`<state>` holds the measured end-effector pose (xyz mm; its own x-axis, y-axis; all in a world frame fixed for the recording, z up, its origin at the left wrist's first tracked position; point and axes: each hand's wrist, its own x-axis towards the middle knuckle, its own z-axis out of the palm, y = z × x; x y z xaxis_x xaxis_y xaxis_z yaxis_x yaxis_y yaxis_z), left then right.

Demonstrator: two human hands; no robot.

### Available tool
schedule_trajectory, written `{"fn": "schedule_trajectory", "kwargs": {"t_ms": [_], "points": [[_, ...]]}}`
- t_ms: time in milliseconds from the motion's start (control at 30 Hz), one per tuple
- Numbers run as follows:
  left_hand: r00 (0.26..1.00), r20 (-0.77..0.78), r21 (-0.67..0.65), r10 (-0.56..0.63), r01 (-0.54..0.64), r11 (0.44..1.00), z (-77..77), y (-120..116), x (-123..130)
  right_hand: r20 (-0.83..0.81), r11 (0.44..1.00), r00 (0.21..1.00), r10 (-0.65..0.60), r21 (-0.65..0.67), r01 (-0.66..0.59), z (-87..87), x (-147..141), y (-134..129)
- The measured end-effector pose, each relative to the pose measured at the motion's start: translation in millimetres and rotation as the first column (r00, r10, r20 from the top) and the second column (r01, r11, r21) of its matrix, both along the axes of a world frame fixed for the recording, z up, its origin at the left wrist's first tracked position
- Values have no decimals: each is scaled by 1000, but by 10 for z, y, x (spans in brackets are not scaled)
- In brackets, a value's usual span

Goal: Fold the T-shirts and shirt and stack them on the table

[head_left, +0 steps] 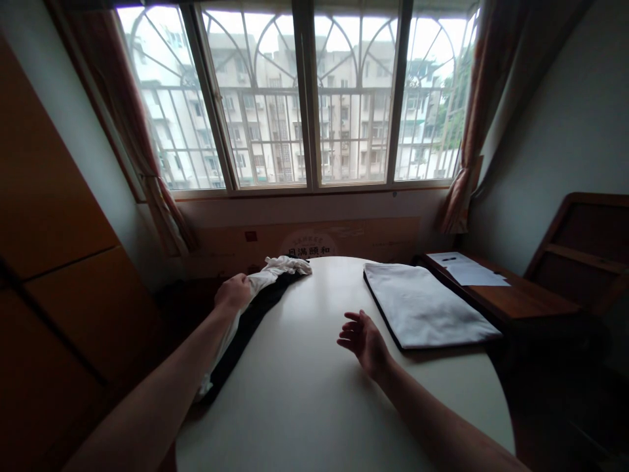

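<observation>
- White cloth, crumpled, lies in the left hand and spreads beyond it along the edge of the tabletop; the fingers are curled round it, gripping.
- Black cloth lies against the white one, just right of the left hand and running back below it towards the person.
- The right hand is empty, its fingers loosely spread, well apart from the left hand, above the bare tabletop.
- A flat, pale folded cloth with a dark edge lies just right of the right hand.
- Farther right of that hand, papers lie on a wooden desk.
</observation>
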<state>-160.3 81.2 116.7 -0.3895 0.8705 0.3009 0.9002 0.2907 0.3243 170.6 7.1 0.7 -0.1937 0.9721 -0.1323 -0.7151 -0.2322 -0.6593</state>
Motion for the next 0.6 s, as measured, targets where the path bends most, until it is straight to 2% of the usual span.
{"fn": "schedule_trajectory", "kwargs": {"t_ms": [100,133,167,200,233,267,300,333,367,400,433,467,500,567,600], "points": [[965,190,126,-180,157,979,271,-242,387,32,998,999,34,-53,-33,-4,-16,8],[822,442,210,-359,295,932,332,-411,558,43,995,997,65,-85,-61,-10,-24,10],[599,629,290,-496,411,864,376,-617,736,52,987,992,111,-120,-104,-17,-33,10],[406,723,337,-558,498,799,406,-850,910,53,976,984,172,-146,-163,-24,-42,6],[274,766,343,-581,590,731,425,-1093,1070,43,960,969,244,-150,-236,-31,-51,-4],[186,785,299,-591,721,625,436,-1329,1208,29,939,945,325,-132,-319,-38,-57,-19],[124,784,209,-609,870,447,443,-1541,1317,19,907,911,413,-103,-409,-43,-60,-39],[58,782,59,-620,984,166,446,-1712,1396,20,867,868,496,-75,-493,-46,-59,-63],[2,771,-60,-637,996,-69,444,-1832,1445,34,831,831,555,-51,-553,-47,-55,-89],[-20,745,-169,-667,961,-218,434,-1895,1467,61,807,805,590,-37,-589,-45,-46,-115],[-10,699,-251,-715,933,-259,412,-1900,1467,99,798,793,602,-35,-601,-42,-35,-136],[40,626,-301,-778,933,-195,373,-1851,1449,138,805,795,591,-34,-592,-37,-23,-151],[139,527,-325,-838,944,-48,313,-1759,1420,168,825,811,560,-23,-564,-32,-11,-157],[422,296,-281,-857,896,344,133,-1491,1344,187,881,869,459,33,-472,-23,10,-143],[565,187,-209,-804,822,529,18,-1343,1304,171,908,901,399,66,-414,-20,19,-125]]}}
